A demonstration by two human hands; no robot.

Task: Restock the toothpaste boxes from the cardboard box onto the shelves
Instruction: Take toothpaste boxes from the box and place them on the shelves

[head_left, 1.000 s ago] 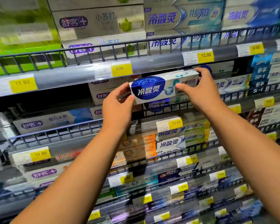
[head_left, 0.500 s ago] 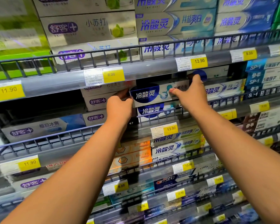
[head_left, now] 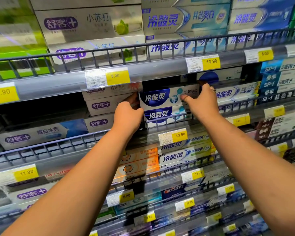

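Note:
A white toothpaste box with a dark blue oval logo [head_left: 167, 97] lies on top of a matching box [head_left: 162, 114] on the second shelf [head_left: 63, 145] from the top. My left hand [head_left: 128, 116] grips its left end, fingers reaching behind it. My right hand [head_left: 201, 101] holds the right end, thumb across the front face and fingers over the top. Both forearms stretch up from the bottom of the view. The cardboard box is out of view.
Wire-fronted shelves run across the whole view, packed with toothpaste boxes. White boxes with purple logos [head_left: 100, 104] stand just left, blue and white boxes [head_left: 235, 94] just right. The upper shelf's price rail [head_left: 153, 68] hangs close above the held box. A dark gap [head_left: 41, 108] lies further left.
Both hands have carried the box forward from in front of the shelf, in under the upper price rail, and onto the matching box. The view has moved closer.

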